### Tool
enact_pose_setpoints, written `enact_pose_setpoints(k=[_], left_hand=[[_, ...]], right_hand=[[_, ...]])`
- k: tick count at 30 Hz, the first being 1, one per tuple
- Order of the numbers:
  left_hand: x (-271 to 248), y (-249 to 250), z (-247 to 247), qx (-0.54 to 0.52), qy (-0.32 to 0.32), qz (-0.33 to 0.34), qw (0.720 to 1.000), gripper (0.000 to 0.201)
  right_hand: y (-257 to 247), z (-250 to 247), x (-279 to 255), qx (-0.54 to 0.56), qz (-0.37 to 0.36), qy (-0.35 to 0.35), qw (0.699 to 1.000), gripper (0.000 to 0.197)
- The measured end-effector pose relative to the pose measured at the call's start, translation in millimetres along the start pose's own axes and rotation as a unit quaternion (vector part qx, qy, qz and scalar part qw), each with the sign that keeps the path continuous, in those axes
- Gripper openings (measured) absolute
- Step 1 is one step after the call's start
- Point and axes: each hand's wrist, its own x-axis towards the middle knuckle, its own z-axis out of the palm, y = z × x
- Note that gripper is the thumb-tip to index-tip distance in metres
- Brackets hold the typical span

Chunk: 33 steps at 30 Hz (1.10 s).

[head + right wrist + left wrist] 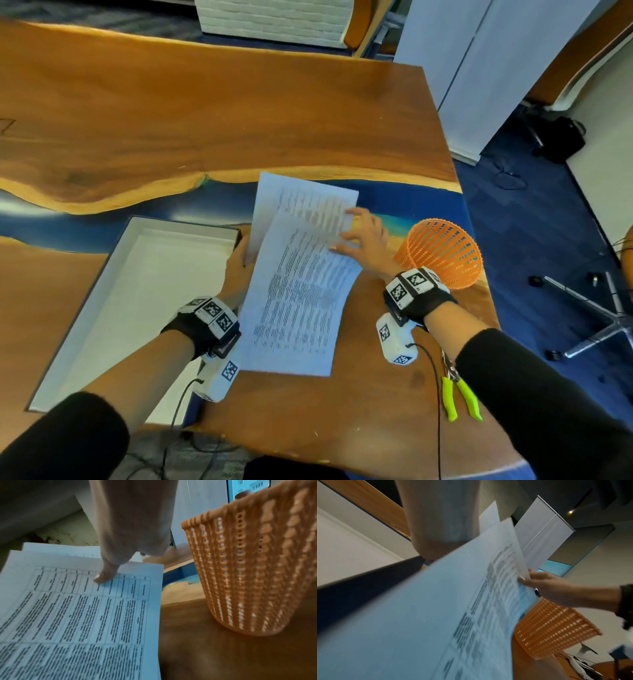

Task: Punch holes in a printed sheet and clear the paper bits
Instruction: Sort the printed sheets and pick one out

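Note:
Two printed sheets lie fanned on the wooden table: the top sheet (298,301) (77,615) bows upward, and the lower sheet (301,197) pokes out beyond it. My left hand (244,255) grips their left edge beside the tray. My right hand (346,229) is spread over the right side. One of its fingertips (102,577) presses on the top sheet and another touches the lower sheet's corner. No hole punch is in view.
A shallow white tray (102,301) lies left of the sheets. An orange mesh basket (442,253) (254,574) stands just right of my right hand. Green-handled pliers (459,397) lie near the front right edge. The table's right edge drops to blue carpet.

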Motion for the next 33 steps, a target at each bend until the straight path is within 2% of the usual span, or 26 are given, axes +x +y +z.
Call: enact_pose_setpoints(k=[2, 5, 9, 13, 16, 19, 23, 27, 31, 33], left_hand=[[-6, 1, 2, -0.03, -0.04, -0.014, 0.999, 0.032], [-12, 6, 5, -0.045, -0.091, -0.016, 0.995, 0.036], [-15, 11, 3, -0.041, -0.126, -0.024, 0.991, 0.046], [-22, 11, 4, -0.089, -0.133, -0.068, 0.985, 0.033], [-27, 8, 4, -0.108, -0.153, -0.076, 0.979, 0.045], [-29, 10, 9, -0.079, -0.12, -0.061, 0.988, 0.04], [-24, 12, 7, -0.044, -0.076, -0.025, 0.996, 0.041], [-17, 18, -4, -0.049, -0.055, -0.016, 0.997, 0.04], [-10, 24, -8, -0.062, -0.044, 0.005, 0.997, 0.038], [-8, 30, -4, -0.067, -0.038, 0.012, 0.997, 0.037]], right_hand=[[-7, -10, 6, -0.037, -0.04, 0.041, 0.998, 0.034], [-13, -20, 12, -0.106, -0.097, 0.06, 0.988, 0.029], [-15, -27, 17, -0.053, -0.029, -0.004, 0.998, 0.029], [-18, -31, 13, 0.047, -0.023, 0.013, 0.999, 0.028], [-22, -34, 8, 0.067, -0.025, 0.033, 0.997, 0.026], [-26, -35, 3, 0.075, -0.018, 0.054, 0.996, 0.019], [-27, -39, -4, 0.108, 0.04, 0.084, 0.99, 0.05], [-14, -47, -12, 0.192, 0.079, 0.126, 0.97, 0.056], [-14, -42, -24, 0.338, 0.117, 0.084, 0.93, 0.054], [-18, -33, -30, 0.359, 0.109, 0.054, 0.925, 0.047]])
